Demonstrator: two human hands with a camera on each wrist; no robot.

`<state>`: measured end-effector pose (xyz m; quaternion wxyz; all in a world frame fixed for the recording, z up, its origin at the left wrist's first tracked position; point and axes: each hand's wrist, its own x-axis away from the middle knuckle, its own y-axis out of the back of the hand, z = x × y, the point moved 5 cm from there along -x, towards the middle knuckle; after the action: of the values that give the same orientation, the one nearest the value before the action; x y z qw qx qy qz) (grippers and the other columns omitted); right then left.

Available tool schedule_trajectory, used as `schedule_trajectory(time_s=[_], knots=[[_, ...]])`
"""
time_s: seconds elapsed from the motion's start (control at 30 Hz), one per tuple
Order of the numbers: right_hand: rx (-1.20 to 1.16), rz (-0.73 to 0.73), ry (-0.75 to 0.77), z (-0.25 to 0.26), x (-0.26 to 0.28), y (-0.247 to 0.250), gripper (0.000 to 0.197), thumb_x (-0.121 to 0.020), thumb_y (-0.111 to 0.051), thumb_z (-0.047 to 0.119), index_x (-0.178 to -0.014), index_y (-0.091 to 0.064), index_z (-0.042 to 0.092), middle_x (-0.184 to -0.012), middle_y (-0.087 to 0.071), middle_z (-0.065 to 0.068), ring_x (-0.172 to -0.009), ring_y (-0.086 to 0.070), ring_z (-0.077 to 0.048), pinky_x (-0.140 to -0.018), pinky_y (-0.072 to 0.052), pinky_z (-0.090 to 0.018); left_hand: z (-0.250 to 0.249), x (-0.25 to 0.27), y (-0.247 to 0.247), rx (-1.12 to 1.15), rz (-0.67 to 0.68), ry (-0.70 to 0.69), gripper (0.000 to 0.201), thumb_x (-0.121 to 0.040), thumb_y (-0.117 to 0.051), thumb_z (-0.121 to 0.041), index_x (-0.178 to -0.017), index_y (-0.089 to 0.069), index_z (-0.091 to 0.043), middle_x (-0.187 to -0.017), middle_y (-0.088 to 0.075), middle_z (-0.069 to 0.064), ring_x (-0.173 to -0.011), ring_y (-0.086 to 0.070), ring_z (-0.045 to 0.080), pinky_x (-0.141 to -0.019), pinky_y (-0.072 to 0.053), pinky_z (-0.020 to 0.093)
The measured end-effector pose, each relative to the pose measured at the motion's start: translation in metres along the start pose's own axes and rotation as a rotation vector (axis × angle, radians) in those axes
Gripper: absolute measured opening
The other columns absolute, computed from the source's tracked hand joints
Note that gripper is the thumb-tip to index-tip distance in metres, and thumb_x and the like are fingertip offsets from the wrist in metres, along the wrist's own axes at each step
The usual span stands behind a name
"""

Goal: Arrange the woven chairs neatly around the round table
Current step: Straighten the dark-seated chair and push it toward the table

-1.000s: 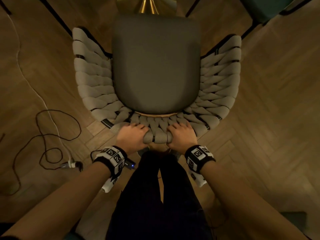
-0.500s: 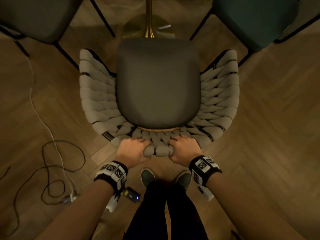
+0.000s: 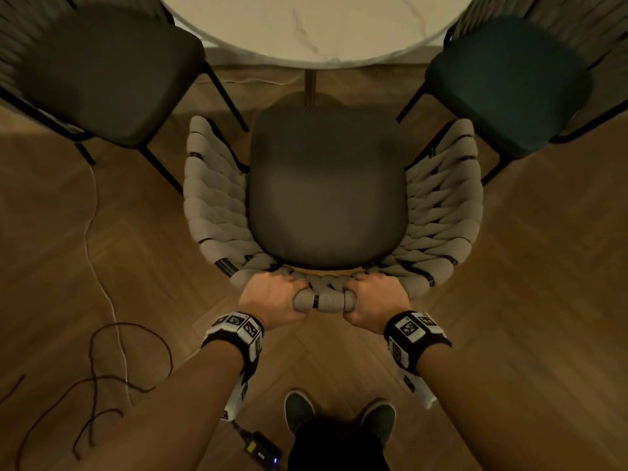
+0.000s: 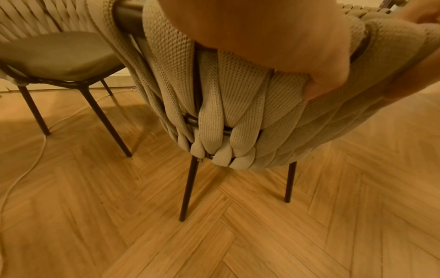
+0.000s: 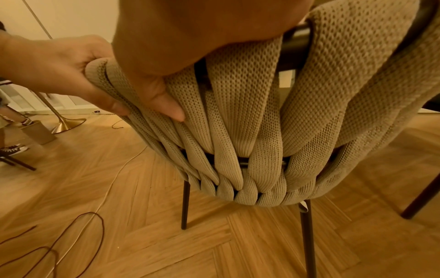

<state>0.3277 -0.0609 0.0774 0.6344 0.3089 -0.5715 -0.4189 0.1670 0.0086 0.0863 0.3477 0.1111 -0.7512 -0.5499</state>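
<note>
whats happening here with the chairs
A person stands behind a woven chair, gripping the top of its backrest with the left hand and right hand. The chair faces the round table, its seat not yet under the tabletop. Two more chairs, a dark-seated one and a teal-seated one, flank it. Cables lie on the floor.

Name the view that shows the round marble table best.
The head view: the white marble round table spans the top edge, above the grey woven chair. The right wrist view shows only a brass pedestal, perhaps its base; the left wrist view shows none.
</note>
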Motion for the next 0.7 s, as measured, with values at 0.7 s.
schedule_trajectory(time_s=[0.7], knots=[[-0.017, -0.056, 0.019, 0.04, -0.002, -0.001, 0.023, -0.072, -0.052, 0.048, -0.076, -0.064, 0.029, -0.061, -0.054, 0.009, -0.061, -0.059, -0.017, -0.054, -0.038, -0.026, 0.028, 0.032, -0.004, 0.006, -0.08, 0.023, 0.041, -0.079, -0.057, -0.054, -0.112, -0.064, -0.031, -0.094, -0.072, -0.001, -0.084, -0.069, 0.023, -0.062, -0.037, 0.027]])
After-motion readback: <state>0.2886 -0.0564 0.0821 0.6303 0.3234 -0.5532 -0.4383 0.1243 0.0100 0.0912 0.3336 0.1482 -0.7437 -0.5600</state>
